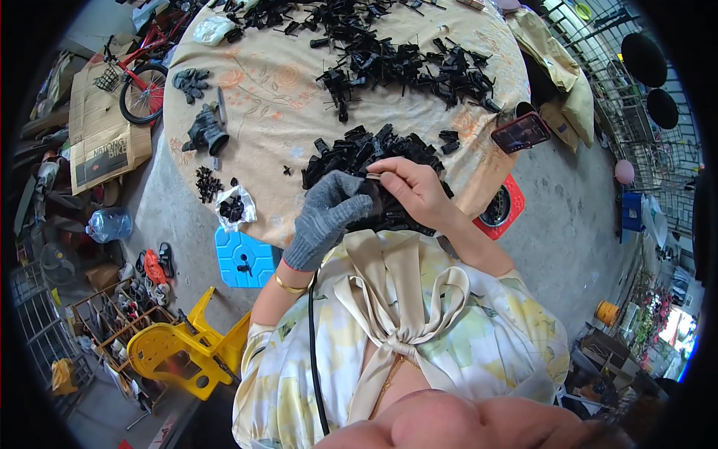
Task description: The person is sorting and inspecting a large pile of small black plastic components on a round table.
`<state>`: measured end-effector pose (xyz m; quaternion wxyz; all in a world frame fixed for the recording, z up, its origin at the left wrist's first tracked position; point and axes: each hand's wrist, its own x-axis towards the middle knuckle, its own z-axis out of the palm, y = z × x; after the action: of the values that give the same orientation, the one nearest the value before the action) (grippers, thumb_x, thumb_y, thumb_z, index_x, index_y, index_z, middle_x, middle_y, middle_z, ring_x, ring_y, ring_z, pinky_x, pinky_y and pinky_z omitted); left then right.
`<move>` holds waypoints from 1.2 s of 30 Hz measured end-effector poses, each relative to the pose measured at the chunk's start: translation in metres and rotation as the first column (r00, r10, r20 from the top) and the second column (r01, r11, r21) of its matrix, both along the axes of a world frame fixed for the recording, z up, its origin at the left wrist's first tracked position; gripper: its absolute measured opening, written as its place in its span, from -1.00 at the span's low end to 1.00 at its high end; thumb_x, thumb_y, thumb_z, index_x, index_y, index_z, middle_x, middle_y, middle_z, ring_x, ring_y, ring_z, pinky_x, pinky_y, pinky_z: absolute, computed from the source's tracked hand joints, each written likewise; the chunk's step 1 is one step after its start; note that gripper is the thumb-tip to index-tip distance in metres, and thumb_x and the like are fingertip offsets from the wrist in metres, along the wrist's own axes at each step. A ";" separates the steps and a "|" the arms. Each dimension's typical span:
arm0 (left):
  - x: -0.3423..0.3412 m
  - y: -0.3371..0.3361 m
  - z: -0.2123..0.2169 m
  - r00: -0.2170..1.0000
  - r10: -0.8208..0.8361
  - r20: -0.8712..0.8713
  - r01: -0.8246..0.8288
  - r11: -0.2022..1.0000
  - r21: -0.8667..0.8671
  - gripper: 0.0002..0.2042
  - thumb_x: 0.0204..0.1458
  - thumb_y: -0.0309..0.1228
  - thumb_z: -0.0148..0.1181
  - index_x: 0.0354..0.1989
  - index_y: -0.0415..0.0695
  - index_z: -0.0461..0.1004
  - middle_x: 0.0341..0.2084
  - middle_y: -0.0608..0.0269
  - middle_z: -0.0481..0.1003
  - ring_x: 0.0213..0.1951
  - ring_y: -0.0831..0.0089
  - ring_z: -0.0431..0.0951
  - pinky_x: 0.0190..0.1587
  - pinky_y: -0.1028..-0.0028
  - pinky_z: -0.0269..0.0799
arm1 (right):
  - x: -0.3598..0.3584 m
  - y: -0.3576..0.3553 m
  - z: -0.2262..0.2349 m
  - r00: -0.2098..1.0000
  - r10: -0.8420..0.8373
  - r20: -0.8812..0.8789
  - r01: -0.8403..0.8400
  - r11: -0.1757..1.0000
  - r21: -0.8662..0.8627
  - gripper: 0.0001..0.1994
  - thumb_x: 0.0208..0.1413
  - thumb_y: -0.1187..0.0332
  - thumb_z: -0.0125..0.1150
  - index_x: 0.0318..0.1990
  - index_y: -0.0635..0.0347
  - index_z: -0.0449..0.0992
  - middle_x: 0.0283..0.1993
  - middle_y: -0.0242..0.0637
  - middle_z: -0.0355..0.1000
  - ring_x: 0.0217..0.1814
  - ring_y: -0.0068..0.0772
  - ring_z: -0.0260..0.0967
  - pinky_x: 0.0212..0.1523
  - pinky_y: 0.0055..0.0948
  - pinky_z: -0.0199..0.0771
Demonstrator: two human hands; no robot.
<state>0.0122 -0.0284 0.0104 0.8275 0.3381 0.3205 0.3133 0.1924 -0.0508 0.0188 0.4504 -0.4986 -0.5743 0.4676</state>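
Both my hands meet over the near edge of the round table, in front of a heap of black plastic parts (366, 146). My left hand (333, 213), in a grey knit glove, is closed with thumb and fingertips together. What it grips blends into the dark parts behind it. My bare right hand (415, 191) pinches a small thin light-brown piece (373, 176) between thumb and forefinger, right beside the gloved fingertips. The kind of that piece is too small to tell. More black parts lie under and behind both hands.
Thin-legged black parts (404, 63) spread over the far side of the patterned tablecloth (262, 112). At left lie dark gloves (206, 131) and a white bag of small black pieces (235, 208). A phone (520, 132) stands at the right edge. Blue (243, 258) and red stools (508, 213) flank the table.
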 end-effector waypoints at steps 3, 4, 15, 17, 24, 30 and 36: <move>-0.002 -0.001 -0.007 0.991 0.124 -0.050 -0.120 0.990 0.074 -0.81 -0.11 -0.62 0.18 -0.36 -0.20 0.30 -0.36 0.22 0.44 -0.29 0.50 0.48 -0.18 0.53 0.43 | 0.001 -0.007 0.002 0.985 0.046 0.169 -0.048 0.999 0.007 -0.86 0.10 0.46 0.01 -0.28 0.35 0.45 -0.45 -0.30 0.42 -0.42 -0.65 0.31 -0.39 -0.66 0.28; -0.003 -0.002 -0.008 0.984 0.155 -0.083 -0.141 0.978 0.153 -0.78 -0.11 -0.62 0.19 -0.29 -0.21 0.31 -0.34 0.23 0.43 -0.26 0.51 0.46 -0.15 0.53 0.41 | -0.002 -0.007 0.006 0.979 0.073 0.189 -0.078 0.997 0.020 -0.87 0.09 0.45 0.03 -0.30 0.34 0.44 -0.48 -0.25 0.40 -0.48 -0.61 0.31 -0.46 -0.61 0.29; -0.003 -0.008 -0.006 0.932 0.273 -0.239 -0.129 0.865 0.485 -0.69 -0.12 -0.63 0.20 -0.13 -0.26 0.39 -0.13 0.16 0.42 -0.08 0.48 0.40 -0.04 0.54 0.35 | -0.012 -0.005 0.001 0.980 0.011 0.201 -0.045 0.985 0.164 -0.89 0.05 0.40 0.07 -0.35 0.25 0.46 -0.55 -0.15 0.38 -0.57 -0.23 0.36 -0.54 -0.46 0.32; -0.003 -0.008 -0.003 0.939 0.273 -0.208 -0.152 0.873 0.463 -0.71 -0.13 -0.64 0.21 -0.17 -0.27 0.41 -0.15 0.16 0.43 -0.10 0.47 0.42 -0.05 0.53 0.36 | -0.014 -0.006 0.002 0.979 0.013 0.203 -0.045 0.987 0.155 -0.89 0.05 0.40 0.07 -0.36 0.25 0.46 -0.56 -0.15 0.37 -0.58 -0.22 0.35 -0.55 -0.45 0.31; -0.002 -0.002 -0.020 0.866 0.448 -0.221 -0.085 0.567 0.819 -0.71 -0.20 -0.64 0.26 -0.23 -0.24 0.43 -0.23 0.13 0.46 -0.20 0.39 0.48 -0.15 0.51 0.41 | -0.017 0.000 -0.011 0.993 0.054 0.105 -0.048 0.997 -0.062 -0.87 0.04 0.41 0.05 -0.41 0.30 0.45 -0.61 -0.16 0.35 -0.62 -0.36 0.31 -0.57 -0.46 0.25; -0.009 -0.002 -0.058 0.832 0.378 -0.405 0.033 0.696 0.718 -0.70 -0.17 -0.63 0.23 -0.19 -0.27 0.40 -0.22 0.13 0.46 -0.16 0.40 0.46 -0.06 0.48 0.36 | 0.001 0.043 -0.037 0.906 0.335 0.259 -0.270 0.928 -0.256 -0.74 -0.04 0.19 0.13 -0.40 0.24 0.50 -0.54 -0.20 0.41 -0.50 -0.39 0.37 -0.44 -0.43 0.32; -0.001 0.008 -0.069 0.717 0.496 -0.490 0.118 0.607 0.786 -0.62 -0.17 -0.55 0.24 -0.11 -0.21 0.37 -0.15 0.05 0.42 -0.12 0.21 0.43 -0.03 0.37 0.33 | -0.008 0.129 -0.084 0.658 0.001 0.753 0.000 1.000 -0.001 -0.60 -0.18 0.02 0.22 -0.45 0.25 0.49 -0.47 -0.12 0.45 -0.36 -0.14 0.43 -0.35 -0.30 0.39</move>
<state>0.0109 -0.0205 -0.0588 0.3843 0.7076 0.4645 0.3686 0.1841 0.0780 -0.0657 0.1723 -0.6475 -0.7090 0.2199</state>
